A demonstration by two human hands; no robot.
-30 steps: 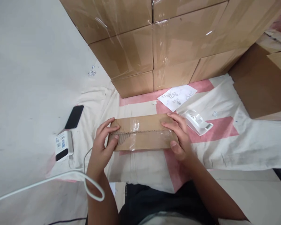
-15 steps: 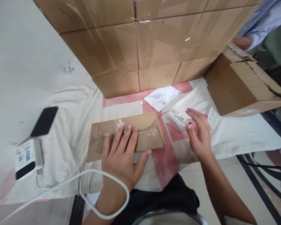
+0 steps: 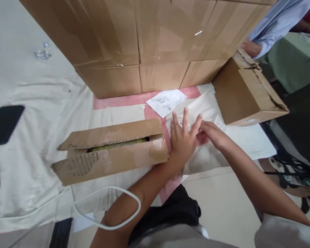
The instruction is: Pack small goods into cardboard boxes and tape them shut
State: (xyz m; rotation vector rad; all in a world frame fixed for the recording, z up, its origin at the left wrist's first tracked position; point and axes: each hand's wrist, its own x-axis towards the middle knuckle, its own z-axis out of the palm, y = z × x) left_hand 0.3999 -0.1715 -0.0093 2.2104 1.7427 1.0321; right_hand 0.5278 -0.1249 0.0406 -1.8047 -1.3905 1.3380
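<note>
My left hand [image 3: 184, 139] lies over the white tape dispenser [image 3: 180, 121] with its fingers spread; most of the dispenser is hidden beneath it. Close beside it, my right hand [image 3: 214, 135] points inward with its fingers together and the fingertips partly hidden behind my left hand. What they pinch, if anything, cannot be made out. Left of my hands lies a long, narrow cardboard box [image 3: 134, 156]. Its two top flaps stand apart, and something dark and yellowish shows in the gap. My left forearm passes by the box's near right corner.
A wall of taped cartons [image 3: 167, 41] stands at the back, with a drawn-on paper sheet [image 3: 166, 102] in front. An open carton [image 3: 250, 98] is at the right, by another person's hand [image 3: 251, 48]. A phone [image 3: 5, 124] lies left; a pale cable [image 3: 105, 187] loops near my left arm.
My left hand has left the narrow box and moved right to the dispenser. The box's flaps have come apart. My right hand stays near the dispenser, and the view has shifted.
</note>
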